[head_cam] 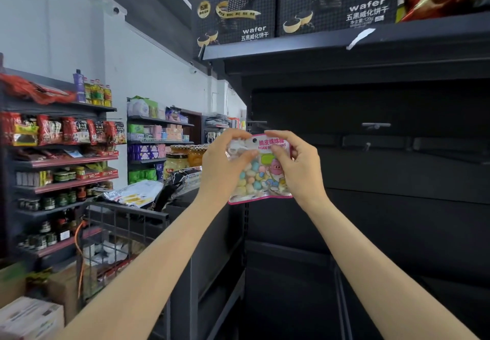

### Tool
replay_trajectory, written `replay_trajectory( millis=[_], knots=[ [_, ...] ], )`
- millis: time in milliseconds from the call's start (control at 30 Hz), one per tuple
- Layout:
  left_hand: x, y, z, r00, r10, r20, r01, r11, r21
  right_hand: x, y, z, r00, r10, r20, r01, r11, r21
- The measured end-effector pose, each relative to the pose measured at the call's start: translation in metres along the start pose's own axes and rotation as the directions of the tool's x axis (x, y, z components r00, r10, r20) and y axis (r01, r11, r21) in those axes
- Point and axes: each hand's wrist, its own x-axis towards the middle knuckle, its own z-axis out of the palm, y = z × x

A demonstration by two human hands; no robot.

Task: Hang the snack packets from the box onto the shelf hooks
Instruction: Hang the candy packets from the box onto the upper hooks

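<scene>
STEP: I am lining up the snack packet [258, 170] at chest height before the dark shelf | GRIP: left hand [225, 164] and right hand [297, 166] pinching its top corners, fingers curled | ADVICE: I am keeping the punched hole level with the hook [375, 125].

The pink-edged snack packet [258, 170] pinched between both hands has "MIAN" printed under its Chinese title, rest is covered by fingers. Way above the hands, the black boxes [233, 8] say "DALICCA" and "wafer", and the right-hand one reads 120g, I think.
</scene>
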Motion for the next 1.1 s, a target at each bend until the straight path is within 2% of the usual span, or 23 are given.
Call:
replay_trajectory(
  millis=[100,367,567,700,800,900,1000,1100],
  knots=[
    [0.004,-0.003,0.005,0.999,-0.024,-0.042,0.026,0.997,0.066,0.001,0.004,0.005,0.998,0.024,-0.056,-0.026,0.999,-0.043],
    [0.006,-0.008,0.014,0.998,-0.053,-0.04,0.056,0.996,0.075,-0.002,0.006,0.01,0.983,0.004,-0.183,-0.026,0.992,-0.122],
    [0.008,-0.018,0.024,0.993,-0.115,0.005,0.114,0.988,0.105,0.003,0.016,0.007,0.988,0.041,-0.148,-0.07,0.978,-0.198],
    [0.014,-0.026,0.033,0.987,-0.126,0.099,0.106,0.977,0.185,0.012,0.031,0.005,0.995,0.036,-0.093,-0.062,0.955,-0.289],
    [0.024,-0.035,0.039,0.967,-0.154,0.204,0.097,0.96,0.264,0.02,0.05,0.001,0.993,0.104,-0.054,-0.117,0.915,-0.385],
    [0.034,-0.042,0.047,0.923,-0.232,0.307,0.133,0.941,0.311,0.028,0.067,-0.001,0.99,0.138,-0.02,-0.131,0.871,-0.473],
    [0.044,-0.051,0.063,0.867,-0.278,0.413,0.111,0.917,0.384,0.037,0.078,-0.001,0.986,0.167,0.018,-0.125,0.798,-0.589],
    [0.05,-0.052,0.073,0.837,-0.318,0.446,0.118,0.899,0.422,0.046,0.083,-0.004,0.973,0.227,0.03,-0.159,0.766,-0.623]
  ],
)
